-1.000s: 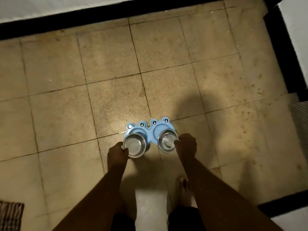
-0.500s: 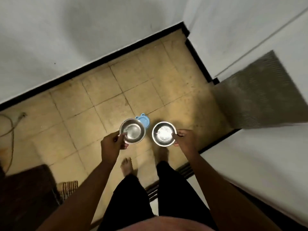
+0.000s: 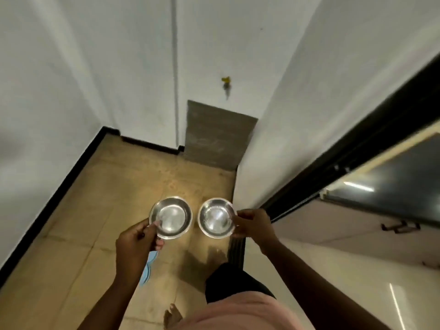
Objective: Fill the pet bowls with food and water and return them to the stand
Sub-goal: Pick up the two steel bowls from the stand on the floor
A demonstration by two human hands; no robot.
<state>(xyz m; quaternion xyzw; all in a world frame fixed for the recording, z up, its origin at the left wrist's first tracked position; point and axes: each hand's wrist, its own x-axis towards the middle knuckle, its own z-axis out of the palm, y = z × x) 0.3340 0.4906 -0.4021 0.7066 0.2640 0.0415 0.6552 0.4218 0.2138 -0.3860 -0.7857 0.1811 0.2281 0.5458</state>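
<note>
Both hands grip 2 empty steel bowls by the rim: left hand (image 3: 139,241) the left bowl (image 3: 170,217), right hand (image 3: 253,226) the right bowl (image 3: 216,218).

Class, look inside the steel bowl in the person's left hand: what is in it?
Nothing: the left bowl shows only bare, shiny metal. The left hand pinches its near rim, covering a small patch there.

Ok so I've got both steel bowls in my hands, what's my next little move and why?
Probably walk ahead to the yellow-handled tap on the far wall. Both bowls look empty: the left bowl in your left hand, the right bowl in your right hand. The blue stand lies on the floor below, so filling comes first.
</note>
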